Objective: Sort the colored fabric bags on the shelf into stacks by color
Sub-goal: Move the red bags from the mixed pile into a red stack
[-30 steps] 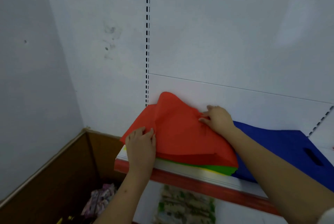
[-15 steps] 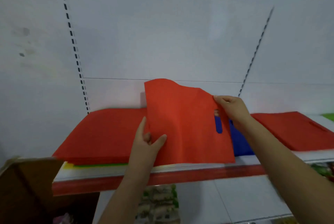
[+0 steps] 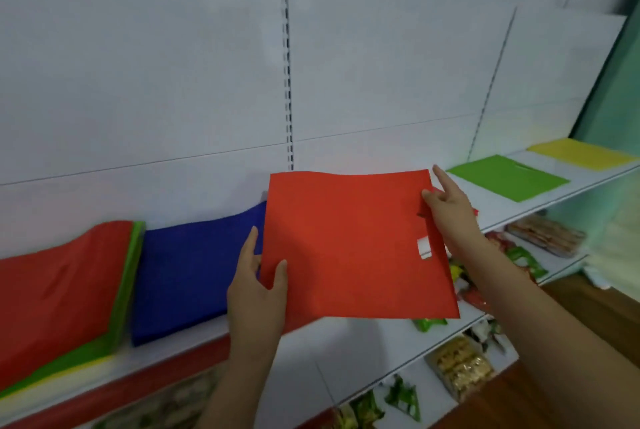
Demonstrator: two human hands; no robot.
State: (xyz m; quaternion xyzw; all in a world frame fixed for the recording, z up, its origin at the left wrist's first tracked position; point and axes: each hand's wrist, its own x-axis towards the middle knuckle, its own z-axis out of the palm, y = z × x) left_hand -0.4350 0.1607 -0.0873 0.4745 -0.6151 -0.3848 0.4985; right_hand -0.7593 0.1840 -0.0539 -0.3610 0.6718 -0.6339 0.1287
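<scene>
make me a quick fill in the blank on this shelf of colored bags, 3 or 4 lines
1. Both hands hold up a ____ bag.
2. The left hand grips the bag's ____ edge.
3. The bag lying flat just left of the yellow bag is ____.
4. Behind the left hand lies a ____ stack on the shelf.

Missing words: red; left; green; blue

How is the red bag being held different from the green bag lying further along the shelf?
The red bag is held up by the left hand and right hand; the green bag lies flat on the shelf, untouched. Red looks larger, being closer to the camera. Both are flat fabric bags with a cut-out handle slot.
</scene>
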